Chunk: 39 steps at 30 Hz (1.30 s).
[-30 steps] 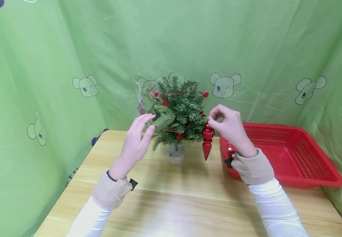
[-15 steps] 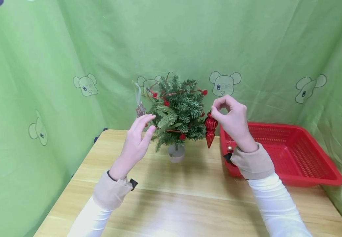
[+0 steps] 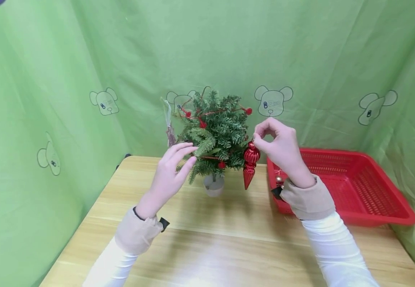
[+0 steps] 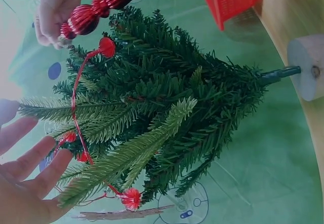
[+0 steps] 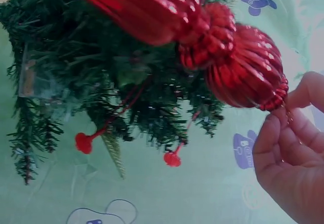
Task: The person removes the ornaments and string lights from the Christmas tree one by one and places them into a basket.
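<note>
A small artificial Christmas tree stands in a white pot on the wooden table. Thin red garland with red pompoms winds round its branches. From the pinched thumb and fingertips of my right hand hangs a shiny red finial-shaped Christmas ornament, at the tree's right side. In the right wrist view a thin gold loop shows at the pinch. My left hand is at the tree's left side, fingers spread and gently bent beside the branch tips. It holds nothing.
A red plastic basket stands on the table at the right, with small ornaments in its near left corner. A brown star-like ornament on a pale ribbon hangs at the tree's left. Green curtains surround the table.
My right hand has lifted the red ornament, then brought it back left and a little lower towards the tree. My left hand has shifted slightly right, closer to the branches.
</note>
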Each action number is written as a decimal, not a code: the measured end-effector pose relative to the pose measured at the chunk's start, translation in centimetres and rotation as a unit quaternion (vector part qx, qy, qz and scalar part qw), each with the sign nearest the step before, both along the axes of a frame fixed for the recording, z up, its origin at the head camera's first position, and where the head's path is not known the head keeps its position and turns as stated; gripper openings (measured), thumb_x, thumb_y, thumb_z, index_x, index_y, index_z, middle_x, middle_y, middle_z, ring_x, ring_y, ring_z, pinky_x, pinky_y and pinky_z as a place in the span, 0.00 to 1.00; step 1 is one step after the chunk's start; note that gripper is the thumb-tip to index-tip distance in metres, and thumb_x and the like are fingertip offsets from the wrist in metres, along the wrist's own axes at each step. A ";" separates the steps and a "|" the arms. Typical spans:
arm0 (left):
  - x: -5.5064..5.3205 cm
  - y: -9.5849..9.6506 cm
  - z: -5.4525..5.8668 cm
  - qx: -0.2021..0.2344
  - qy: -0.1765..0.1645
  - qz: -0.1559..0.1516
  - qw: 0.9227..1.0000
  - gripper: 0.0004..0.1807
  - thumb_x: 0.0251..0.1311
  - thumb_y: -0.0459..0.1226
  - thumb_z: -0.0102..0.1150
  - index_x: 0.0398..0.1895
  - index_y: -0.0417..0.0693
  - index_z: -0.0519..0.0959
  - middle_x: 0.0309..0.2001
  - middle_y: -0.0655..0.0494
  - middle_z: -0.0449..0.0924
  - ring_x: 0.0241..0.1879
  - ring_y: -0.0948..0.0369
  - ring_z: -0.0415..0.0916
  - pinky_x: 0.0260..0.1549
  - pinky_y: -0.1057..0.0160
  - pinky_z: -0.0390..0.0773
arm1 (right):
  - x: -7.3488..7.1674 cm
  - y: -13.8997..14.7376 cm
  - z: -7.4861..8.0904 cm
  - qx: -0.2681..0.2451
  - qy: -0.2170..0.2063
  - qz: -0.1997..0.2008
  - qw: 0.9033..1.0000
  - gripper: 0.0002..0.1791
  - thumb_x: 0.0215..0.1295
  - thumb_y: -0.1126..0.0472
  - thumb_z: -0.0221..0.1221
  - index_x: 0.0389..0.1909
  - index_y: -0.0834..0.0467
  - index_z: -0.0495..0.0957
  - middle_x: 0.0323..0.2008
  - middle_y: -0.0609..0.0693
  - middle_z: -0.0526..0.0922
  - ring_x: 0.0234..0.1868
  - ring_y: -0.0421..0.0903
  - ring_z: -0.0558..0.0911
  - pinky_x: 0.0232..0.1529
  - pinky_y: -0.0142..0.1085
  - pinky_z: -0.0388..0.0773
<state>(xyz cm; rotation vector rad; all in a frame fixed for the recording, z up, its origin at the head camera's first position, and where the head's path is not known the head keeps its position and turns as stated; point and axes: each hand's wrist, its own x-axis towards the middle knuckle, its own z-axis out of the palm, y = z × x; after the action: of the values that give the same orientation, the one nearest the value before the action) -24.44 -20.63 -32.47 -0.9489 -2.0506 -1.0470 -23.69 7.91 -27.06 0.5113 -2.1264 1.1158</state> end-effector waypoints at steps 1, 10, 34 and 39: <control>0.0 0.0 0.1 -0.001 -0.002 0.001 1.000 0.15 0.67 0.38 0.56 0.55 0.46 0.80 0.58 0.47 0.78 0.61 0.53 0.73 0.66 0.55 0.70 | 0.0 0.0 0.1 -0.009 0.010 0.005 1.000 0.05 0.56 0.75 0.58 0.28 0.63 0.76 0.29 0.46 0.80 0.31 0.34 0.77 0.38 0.22 0.75; 0.2 -0.3 0.1 0.000 -0.016 0.004 1.000 0.15 0.67 0.37 0.56 0.54 0.46 0.80 0.58 0.49 0.79 0.61 0.53 0.73 0.65 0.54 0.70 | -0.3 -0.9 0.4 -0.079 0.017 0.045 0.996 0.04 0.56 0.77 0.57 0.28 0.66 0.75 0.30 0.46 0.79 0.34 0.37 0.79 0.41 0.24 0.79; -0.1 -1.0 -0.2 0.009 -0.013 -0.009 1.000 0.14 0.66 0.37 0.57 0.53 0.46 0.81 0.57 0.48 0.79 0.60 0.53 0.73 0.65 0.54 0.70 | -2.0 -0.6 1.5 -0.500 -0.259 0.249 0.788 0.09 0.59 0.76 0.60 0.23 0.61 0.77 0.27 0.51 0.81 0.27 0.41 0.79 0.34 0.28 0.82; -0.3 -1.2 -0.2 0.010 -0.010 -0.011 1.000 0.15 0.66 0.37 0.57 0.53 0.46 0.81 0.57 0.48 0.79 0.61 0.52 0.73 0.65 0.54 0.70 | -2.0 0.0 1.4 -0.485 -0.289 0.256 0.785 0.11 0.62 0.76 0.57 0.23 0.61 0.77 0.24 0.52 0.82 0.26 0.43 0.82 0.27 0.26 0.80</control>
<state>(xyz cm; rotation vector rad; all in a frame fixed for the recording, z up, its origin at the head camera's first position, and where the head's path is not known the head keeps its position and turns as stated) -24.74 -21.79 -32.69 -0.9574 -2.0467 -1.0914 -25.67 7.90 -25.68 0.2369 -1.4937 2.7215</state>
